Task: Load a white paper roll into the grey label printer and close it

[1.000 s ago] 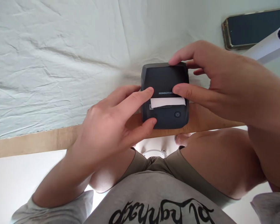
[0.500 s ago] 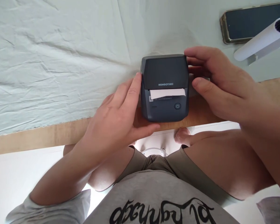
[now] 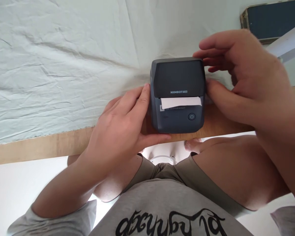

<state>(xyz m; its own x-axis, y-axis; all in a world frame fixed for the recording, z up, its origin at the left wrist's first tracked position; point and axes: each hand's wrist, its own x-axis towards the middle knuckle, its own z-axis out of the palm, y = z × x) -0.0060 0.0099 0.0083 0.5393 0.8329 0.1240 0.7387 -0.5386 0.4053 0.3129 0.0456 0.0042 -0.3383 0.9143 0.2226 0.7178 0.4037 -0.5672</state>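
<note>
A dark label printer marked NIIMBOT sits at the table's front edge, its lid down. A strip of white label paper sticks out of its front slot, above a round power button. My left hand grips the printer's left side, its fingertips on the side wall and its thumb along the front bottom edge. At the right side, my right hand has its thumb against the wall and its curled fingers at the back right corner. Some of its fingertips are hidden behind the printer.
A pale, creased cloth covers most of the table, with a bare wooden edge in front. A phone lies at the top right. Beside it, a white bar-shaped object is partly hidden by my right hand. My legs are below the edge.
The printer has shifted slightly right and toward me. My right hand has moved up and curled more, its thumb now against the printer's side. My left hand keeps its hold.
</note>
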